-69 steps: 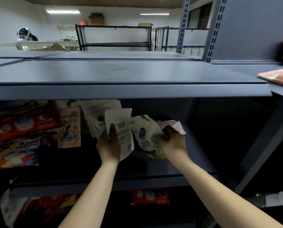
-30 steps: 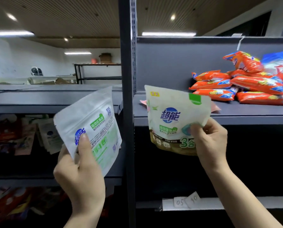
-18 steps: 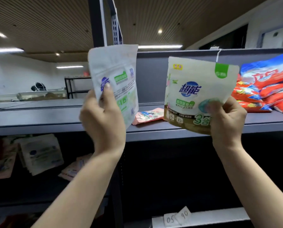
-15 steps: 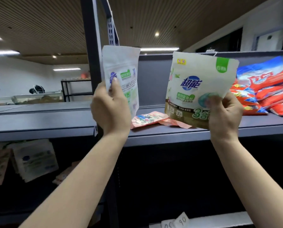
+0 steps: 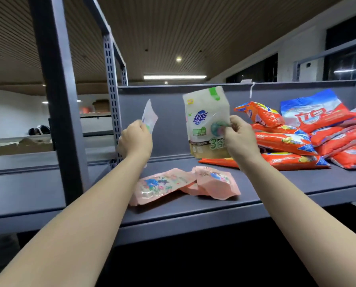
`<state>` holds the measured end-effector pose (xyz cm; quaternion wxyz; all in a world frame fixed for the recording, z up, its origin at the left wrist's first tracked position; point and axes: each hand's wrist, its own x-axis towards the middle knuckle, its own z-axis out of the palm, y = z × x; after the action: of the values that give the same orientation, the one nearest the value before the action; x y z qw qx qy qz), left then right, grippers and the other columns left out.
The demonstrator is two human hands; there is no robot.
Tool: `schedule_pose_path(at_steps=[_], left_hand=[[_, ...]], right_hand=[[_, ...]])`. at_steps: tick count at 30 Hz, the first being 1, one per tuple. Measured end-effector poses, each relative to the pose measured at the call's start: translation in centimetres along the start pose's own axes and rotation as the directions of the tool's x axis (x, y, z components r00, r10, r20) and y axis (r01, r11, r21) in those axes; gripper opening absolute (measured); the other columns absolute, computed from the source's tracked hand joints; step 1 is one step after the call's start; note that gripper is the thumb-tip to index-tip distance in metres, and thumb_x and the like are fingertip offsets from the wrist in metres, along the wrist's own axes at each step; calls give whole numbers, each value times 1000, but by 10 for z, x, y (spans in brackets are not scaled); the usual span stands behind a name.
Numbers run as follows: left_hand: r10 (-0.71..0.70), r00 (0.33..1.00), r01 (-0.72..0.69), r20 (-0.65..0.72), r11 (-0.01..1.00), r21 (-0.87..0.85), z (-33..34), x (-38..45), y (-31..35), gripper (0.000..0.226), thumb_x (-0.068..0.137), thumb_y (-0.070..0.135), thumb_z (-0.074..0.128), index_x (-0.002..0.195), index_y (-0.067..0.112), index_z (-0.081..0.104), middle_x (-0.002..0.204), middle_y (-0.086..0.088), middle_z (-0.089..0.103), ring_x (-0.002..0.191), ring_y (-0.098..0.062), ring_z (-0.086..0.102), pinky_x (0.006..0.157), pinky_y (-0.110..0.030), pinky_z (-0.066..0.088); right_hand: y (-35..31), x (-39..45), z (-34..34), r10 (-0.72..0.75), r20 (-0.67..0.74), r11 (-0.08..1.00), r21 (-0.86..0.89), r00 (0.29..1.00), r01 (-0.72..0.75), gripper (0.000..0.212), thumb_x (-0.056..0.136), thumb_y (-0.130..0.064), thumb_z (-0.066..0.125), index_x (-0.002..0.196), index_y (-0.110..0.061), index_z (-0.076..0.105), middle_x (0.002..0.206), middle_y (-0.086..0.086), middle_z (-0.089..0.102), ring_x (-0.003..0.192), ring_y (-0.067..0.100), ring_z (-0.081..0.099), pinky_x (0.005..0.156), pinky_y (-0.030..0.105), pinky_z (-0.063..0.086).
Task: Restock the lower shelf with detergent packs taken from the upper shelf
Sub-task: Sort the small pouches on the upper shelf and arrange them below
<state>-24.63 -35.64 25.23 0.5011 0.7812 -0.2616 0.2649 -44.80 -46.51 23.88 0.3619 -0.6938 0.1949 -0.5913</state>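
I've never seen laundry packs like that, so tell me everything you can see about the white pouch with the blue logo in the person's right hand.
The white pouch looks like glossy, soft plastic: a green tab at its top edge, a blue logo, green labels, a large green 3 and a brownish band at the bottom. It is held upright above the grey shelf, in front of the orange bags. The right hand pinches its right edge.

Both my bare forearms reach up from the frame's lower corners toward its centre. My left hand (image 5: 136, 139), left of centre, has its fingers curled, pinching a thin white pack (image 5: 149, 117) upright. My right hand (image 5: 239, 136), right of centre, pinches a cream detergent pouch (image 5: 206, 121) by its edge, knuckles toward me.
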Motion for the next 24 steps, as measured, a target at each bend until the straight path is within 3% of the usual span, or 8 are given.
schedule_pose_path(at_steps=[5, 8, 9, 11, 12, 14, 21, 24], left_hand=[[61, 998, -66, 36, 984, 167, 40, 23, -16, 30, 99, 23, 32, 99, 17, 62, 100, -17, 65, 79, -33, 48, 66, -35, 34], [123, 947, -227, 297, 909, 349, 59, 28, -22, 31, 96, 18, 36, 112, 26, 63, 113, -9, 65, 95, -31, 55, 77, -34, 37], [103, 887, -295, 450, 876, 382, 64, 28, -24, 33, 96, 18, 38, 116, 28, 61, 120, -7, 63, 107, -30, 55, 86, -35, 38], [18, 647, -461, 762, 806, 372, 70, 21, -28, 35, 96, 24, 42, 128, 23, 55, 135, -5, 53, 122, -29, 49, 102, -37, 38], [-51, 520, -508, 853, 784, 357, 69, 18, -29, 40, 96, 30, 45, 134, 21, 51, 141, -3, 48, 125, -27, 47, 106, -38, 36], [-147, 407, -460, 902, 820, 341, 64, 16, -26, 49, 93, 40, 50, 138, 22, 48, 143, -1, 46, 120, -23, 50, 106, -36, 38], [-151, 552, -359, 820, 844, 398, 65, 34, -33, 35, 95, 31, 49, 118, 6, 57, 115, -8, 56, 98, -25, 53, 82, -30, 40], [-162, 595, -297, 787, 866, 403, 66, 31, -37, 21, 96, 21, 44, 105, 6, 55, 103, -9, 52, 87, -23, 48, 72, -29, 37]], right_hand=[[22, 28, 15, 141, 108, 990, -17, 984, -140, 14, 83, 2, 53, 90, -5, 62, 97, 18, 69, 96, 38, 64, 82, 56, 53], [36, 38, 27, 187, 125, 982, -29, 974, -184, 12, 84, 1, 51, 88, -6, 60, 98, 17, 68, 96, 38, 64, 82, 55, 53], [39, 40, 32, 189, 128, 982, -37, 973, -186, 13, 85, 1, 51, 86, -8, 60, 98, 16, 68, 96, 37, 64, 82, 55, 53], [44, 45, 40, 201, 133, 979, -53, 970, -196, 17, 85, -1, 51, 82, -15, 59, 97, 13, 69, 95, 34, 65, 82, 53, 54], [45, 47, 44, 209, 143, 977, -63, 967, -201, 17, 86, -2, 51, 82, -17, 59, 97, 12, 69, 94, 33, 65, 82, 53, 54], [48, 53, 53, 229, 157, 973, -72, 961, -220, 16, 87, -4, 52, 84, -18, 59, 98, 11, 69, 94, 31, 66, 82, 52, 55], [54, 74, 82, 385, 239, 914, 36, 891, -405, 19, 88, 4, 50, 92, -13, 58, 110, 24, 65, 95, 37, 66, 83, 54, 53], [62, 76, 91, 506, 346, 863, -208, 790, -461, 25, 91, -3, 55, 116, 0, 54, 115, 20, 62, 94, 30, 63, 78, 43, 56]])
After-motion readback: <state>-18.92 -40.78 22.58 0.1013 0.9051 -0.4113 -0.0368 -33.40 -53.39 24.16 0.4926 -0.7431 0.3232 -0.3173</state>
